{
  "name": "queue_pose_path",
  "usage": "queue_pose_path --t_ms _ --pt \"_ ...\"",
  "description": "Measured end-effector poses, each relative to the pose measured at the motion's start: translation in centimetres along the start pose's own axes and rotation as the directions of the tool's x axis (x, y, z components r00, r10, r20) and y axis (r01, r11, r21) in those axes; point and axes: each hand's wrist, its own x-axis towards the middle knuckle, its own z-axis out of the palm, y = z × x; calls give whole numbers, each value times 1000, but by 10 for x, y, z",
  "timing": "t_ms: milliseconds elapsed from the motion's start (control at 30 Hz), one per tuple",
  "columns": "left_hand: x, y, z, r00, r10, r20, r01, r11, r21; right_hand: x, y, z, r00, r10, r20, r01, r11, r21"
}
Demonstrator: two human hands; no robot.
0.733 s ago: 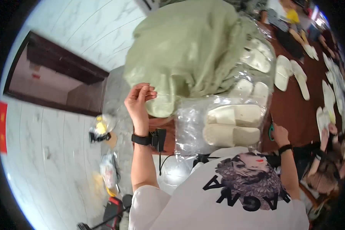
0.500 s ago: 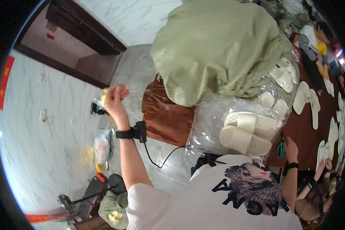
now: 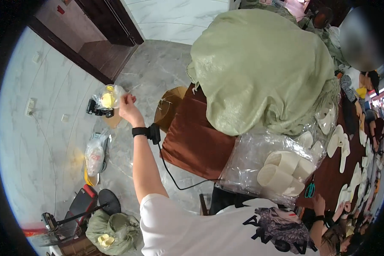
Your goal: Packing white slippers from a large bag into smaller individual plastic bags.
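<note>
My left hand reaches out past the brown cloth-covered table edge, fingers curled together. Whether anything thin is between them cannot be made out. A cardboard box stands beside the table, with pale thin strands at its opening. On the table, my right hand lies with fingers stretched out, close to teal-handled scissors. In front of me a pair of cream slippers rests on a clear plastic bag. More pale slippers lie to the right.
A large pale green sack covers the table's far part. Left on the floor are a clear bag with yellow contents, a bagged item and another green sack. A dark doorway opens far left. People work at right.
The pale strands that stretched from my left hand toward the table now show at the cardboard box, away from the hand. The view has shifted, showing more of the floor and box.
</note>
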Motion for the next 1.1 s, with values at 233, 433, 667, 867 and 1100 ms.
queue_pose_path --t_ms 233,433,667,867,1100 --pt "-24 -94 48 886 -75 458 -83 946 314 -20 -25 -14 1000 -3 -8 3 998 59" --pt "-98 39 85 834 190 517 -253 966 52 -23 -152 -71 988 120 -98 -59 873 484" --pt "-296 166 56 209 138 968 228 956 -185 -23 -236 -43 951 -19 310 -229 631 741" --pt "-385 169 79 -172 230 958 15 973 -231 -30 -223 -34 962 -80 263 -206 421 883" --pt "-411 186 84 10 156 988 -195 969 -151 -62 -148 -71 925 -142 -353 293 858 423"
